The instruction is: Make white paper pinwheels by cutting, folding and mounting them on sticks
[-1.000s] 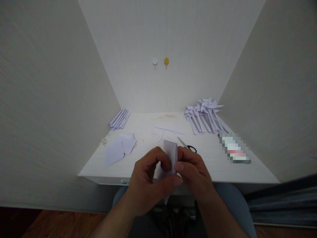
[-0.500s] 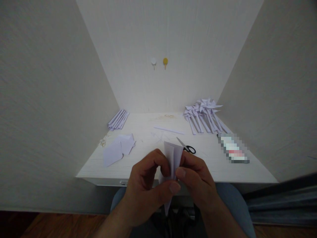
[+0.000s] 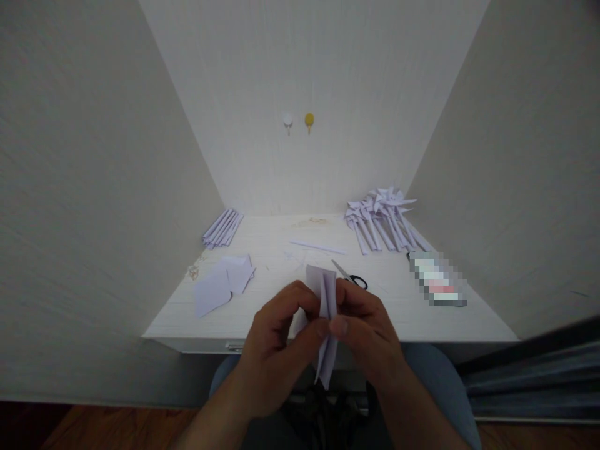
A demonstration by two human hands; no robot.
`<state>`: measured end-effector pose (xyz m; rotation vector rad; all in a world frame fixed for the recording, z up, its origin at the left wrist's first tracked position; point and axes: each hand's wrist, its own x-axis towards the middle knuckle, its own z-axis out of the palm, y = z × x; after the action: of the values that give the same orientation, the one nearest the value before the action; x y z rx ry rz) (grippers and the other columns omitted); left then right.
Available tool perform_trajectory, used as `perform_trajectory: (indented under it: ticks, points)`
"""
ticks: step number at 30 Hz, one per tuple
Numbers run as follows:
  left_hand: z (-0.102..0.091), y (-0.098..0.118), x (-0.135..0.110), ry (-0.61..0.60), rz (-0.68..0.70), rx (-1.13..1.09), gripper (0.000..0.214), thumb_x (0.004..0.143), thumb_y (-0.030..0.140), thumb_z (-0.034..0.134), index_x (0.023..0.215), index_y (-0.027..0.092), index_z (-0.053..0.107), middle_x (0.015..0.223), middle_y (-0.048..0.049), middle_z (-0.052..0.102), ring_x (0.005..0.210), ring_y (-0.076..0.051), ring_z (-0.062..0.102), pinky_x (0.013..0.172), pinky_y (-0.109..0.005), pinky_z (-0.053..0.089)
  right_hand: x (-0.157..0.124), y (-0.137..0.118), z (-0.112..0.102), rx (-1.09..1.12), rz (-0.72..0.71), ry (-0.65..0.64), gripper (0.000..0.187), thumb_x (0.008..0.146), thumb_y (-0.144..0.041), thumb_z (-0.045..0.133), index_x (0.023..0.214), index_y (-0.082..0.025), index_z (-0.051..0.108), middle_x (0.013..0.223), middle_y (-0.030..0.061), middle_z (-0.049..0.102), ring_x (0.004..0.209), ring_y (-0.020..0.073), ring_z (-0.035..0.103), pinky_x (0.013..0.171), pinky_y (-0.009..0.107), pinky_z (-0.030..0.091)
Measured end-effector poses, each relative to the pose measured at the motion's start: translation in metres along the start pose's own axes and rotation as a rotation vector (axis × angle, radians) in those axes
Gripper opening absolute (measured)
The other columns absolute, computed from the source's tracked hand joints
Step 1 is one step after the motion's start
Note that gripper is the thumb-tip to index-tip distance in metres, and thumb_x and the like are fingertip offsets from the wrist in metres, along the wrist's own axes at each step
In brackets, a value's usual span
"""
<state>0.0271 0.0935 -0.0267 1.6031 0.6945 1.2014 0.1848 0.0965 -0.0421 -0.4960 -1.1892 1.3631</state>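
Observation:
A folded sheet of white paper stands upright between my hands, just over the desk's front edge. My left hand pinches it from the left with thumb and fingers. From the other side my right hand grips the paper, its thumb tip close to the left thumb. Several layers with creases show at the top of the sheet; parts of it are hidden behind my fingers. Just beyond the right hand lie black-handled scissors, their blades pointing away to the left.
Several paper pinwheels with rolled stems lie at the back right. Rolled paper sticks are piled back left, with loose paper pieces nearer. A thin paper strip lies mid-desk. A blurred-out phone is at right. Walls enclose three sides.
My left thumb has moved up the paper, next to the right thumb. The folded paper has turned and its layers are pressed closer together. Both hands still hold it.

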Motion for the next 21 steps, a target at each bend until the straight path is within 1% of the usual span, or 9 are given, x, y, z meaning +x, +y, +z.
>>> perform_trajectory:
  ticks: [3, 6, 8, 10, 12, 14, 16, 17, 21]
  points:
    - [0.0, -0.008, 0.002, -0.008, 0.018, 0.135, 0.014, 0.097, 0.025, 0.062, 0.084, 0.021, 0.064, 0.082, -0.0014, 0.057, 0.079, -0.017, 0.053, 0.074, -0.031, 0.044, 0.002, 0.007, -0.004, -0.111, 0.041, 0.043, 0.025, 0.084, -0.03, 0.079, 0.072, -0.021, 0.059, 0.068, -0.0049, 0.052, 0.064, 0.0125, 0.044, 0.059, 0.025, 0.039]
    - [-0.014, -0.023, 0.0, 0.054, 0.015, 0.242, 0.013, 0.096, 0.023, 0.061, 0.083, 0.02, 0.063, 0.082, -0.002, 0.06, 0.08, -0.017, 0.056, 0.075, -0.031, 0.046, -0.002, 0.023, -0.018, -0.217, 0.136, 0.063, 0.017, 0.093, -0.033, 0.069, 0.082, -0.02, 0.066, 0.08, -0.001, 0.064, 0.075, 0.0158, 0.056, 0.069, 0.027, 0.046]
    - [-0.032, -0.032, -0.008, 0.188, 0.024, 0.343, 0.017, 0.094, 0.021, 0.062, 0.077, 0.02, 0.061, 0.077, -0.0002, 0.057, 0.075, -0.016, 0.055, 0.071, -0.029, 0.045, -0.007, 0.038, -0.032, -0.286, 0.206, 0.093, 0.018, 0.094, -0.037, 0.067, 0.093, -0.02, 0.07, 0.087, 0.0017, 0.07, 0.081, 0.0185, 0.062, 0.072, 0.029, 0.049]
    - [-0.057, -0.038, -0.023, 0.297, 0.027, 0.449, 0.018, 0.093, 0.022, 0.064, 0.075, 0.021, 0.061, 0.076, 0.0003, 0.058, 0.073, -0.016, 0.056, 0.069, -0.028, 0.046, -0.011, 0.053, -0.042, -0.35, 0.291, 0.135, 0.026, 0.093, -0.045, 0.067, 0.093, -0.019, 0.068, 0.08, 0.0013, 0.069, 0.07, 0.0176, 0.062, 0.063, 0.028, 0.049]
    - [-0.083, -0.038, -0.042, 0.372, -0.007, 0.578, 0.012, 0.092, 0.025, 0.067, 0.08, 0.022, 0.067, 0.077, -0.0001, 0.062, 0.075, -0.017, 0.06, 0.07, -0.028, 0.048, -0.009, 0.065, -0.044, -0.369, 0.327, 0.124, 0.03, 0.095, -0.049, 0.064, 0.096, -0.019, 0.066, 0.079, 0.0012, 0.069, 0.067, 0.0171, 0.062, 0.061, 0.029, 0.05]
    - [-0.106, -0.032, -0.062, 0.52, -0.011, 0.722, 0.009, 0.089, 0.031, 0.071, 0.085, 0.023, 0.072, 0.078, -0.0005, 0.067, 0.073, -0.018, 0.063, 0.071, -0.029, 0.051, 0.004, 0.074, -0.035, -0.383, 0.312, 0.067, 0.031, 0.095, -0.05, 0.063, 0.093, -0.018, 0.064, 0.074, -0.0006, 0.065, 0.063, 0.0152, 0.061, 0.059, 0.027, 0.05]
    - [-0.122, -0.022, -0.079, 0.783, -0.051, 0.878, 0.015, 0.085, 0.038, 0.075, 0.091, 0.024, 0.075, 0.082, -0.0014, 0.074, 0.072, -0.02, 0.067, 0.069, -0.031, 0.053, 0.027, 0.085, -0.015, -0.409, 0.302, 0.023, 0.03, 0.096, -0.048, 0.062, 0.087, -0.019, 0.06, 0.068, -0.0032, 0.06, 0.059, 0.0127, 0.058, 0.057, 0.025, 0.048]
    - [-0.128, -0.016, -0.085, 0.879, -0.077, 0.908, 0.02, 0.084, 0.041, 0.075, 0.096, 0.025, 0.076, 0.084, -0.0014, 0.075, 0.072, -0.021, 0.069, 0.065, -0.03, 0.053, 0.041, 0.093, -0.003, -0.407, 0.316, -0.004, 0.029, 0.096, -0.046, 0.062, 0.085, -0.02, 0.058, 0.065, -0.0047, 0.058, 0.056, 0.0122, 0.057, 0.056, 0.024, 0.047]
    - [-0.134, 0.005, -0.095, 0.844, -0.077, 0.783, 0.031, 0.083, 0.049, 0.073, 0.101, 0.025, 0.075, 0.08, -0.002, 0.077, 0.073, -0.024, 0.073, 0.059, -0.031, 0.057, 0.104, 0.136, 0.051, -0.431, 0.429, -0.118, 0.026, 0.098, -0.032, 0.064, 0.077, -0.02, 0.054, 0.054, -0.0064, 0.056, 0.049, 0.0111, 0.057, 0.051, 0.022, 0.047]
